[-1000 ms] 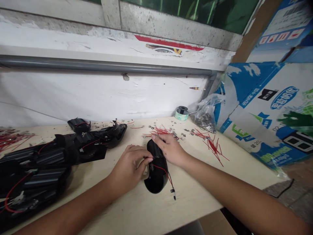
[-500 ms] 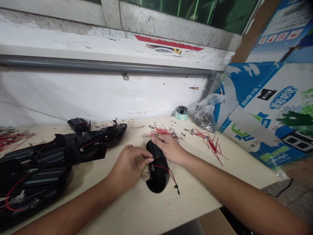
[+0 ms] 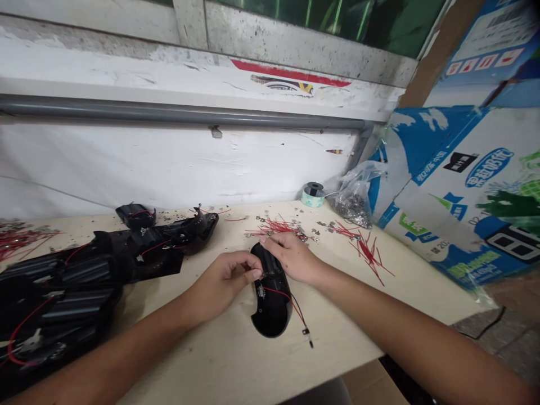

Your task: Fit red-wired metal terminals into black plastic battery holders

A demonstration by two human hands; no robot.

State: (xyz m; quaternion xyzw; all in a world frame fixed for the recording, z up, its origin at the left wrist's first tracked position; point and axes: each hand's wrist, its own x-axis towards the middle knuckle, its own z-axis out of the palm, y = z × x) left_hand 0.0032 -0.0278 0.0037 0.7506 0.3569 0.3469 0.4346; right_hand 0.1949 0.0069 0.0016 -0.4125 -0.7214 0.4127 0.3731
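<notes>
A black plastic housing (image 3: pixel 272 315) lies lengthwise on the table, its open side up. From it a red wire and a black wire (image 3: pixel 300 312) run out to the right and end in a small black part on the tabletop. My right hand (image 3: pixel 291 254) wraps over the housing's far end, thumb on its upper edge. My left hand (image 3: pixel 236 277) pinches at the left edge, thumb and forefinger together beside the inner fittings. Whatever lies between those fingertips is too small to make out.
Several similar black housings (image 3: pixel 88 264) are heaped at the left. Red wires with metal tabs (image 3: pixel 276 226) lie behind my hands, with more red wires (image 3: pixel 369 253) to the right. A tape roll (image 3: pixel 313 194), a bag of metal bits (image 3: pixel 354 205) and a carton (image 3: pixel 455 191) stand behind.
The left hand's fingers have curled slightly and shifted a little at the housing's edge. The housing's near end and the loose wire ends have moved slightly toward me.
</notes>
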